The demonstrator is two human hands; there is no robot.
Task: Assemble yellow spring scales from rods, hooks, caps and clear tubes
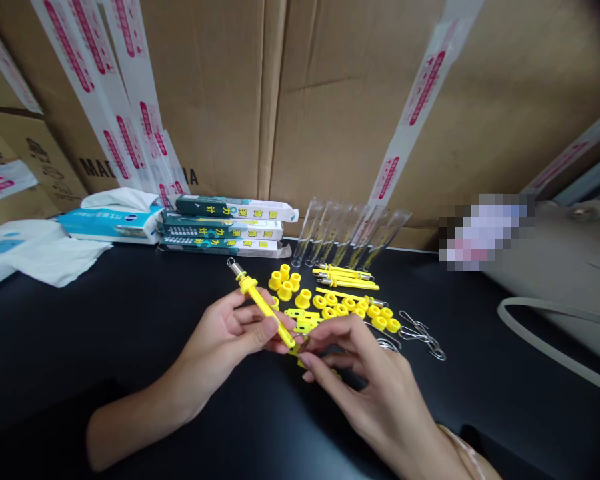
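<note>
My left hand [230, 333] is closed around a yellow spring-scale rod [264, 305], tilted with its upper end to the left. A yellow collar sits near its top, above which a spring and a small metal ring stick out. At the rod's lower tip, my right hand [370, 377] pinches a thin metal wire hook [304, 337], mostly covered by the fingers. Whether the hook passes through the tip's hole, I cannot tell. Behind my hands lie yellow flanged caps [304, 299], yellow rings [349, 305], flat yellow clips [305, 319] and more yellow rods [347, 282].
Loose metal hooks [423, 335] lie to the right on the black table [145, 320]. Clear tubes [307, 230] lean against a large cardboard box [340, 100] at the back. Printed boxes [225, 229] are stacked beside a blue tissue pack [113, 223]. A pale strap [550, 307] curves at the right.
</note>
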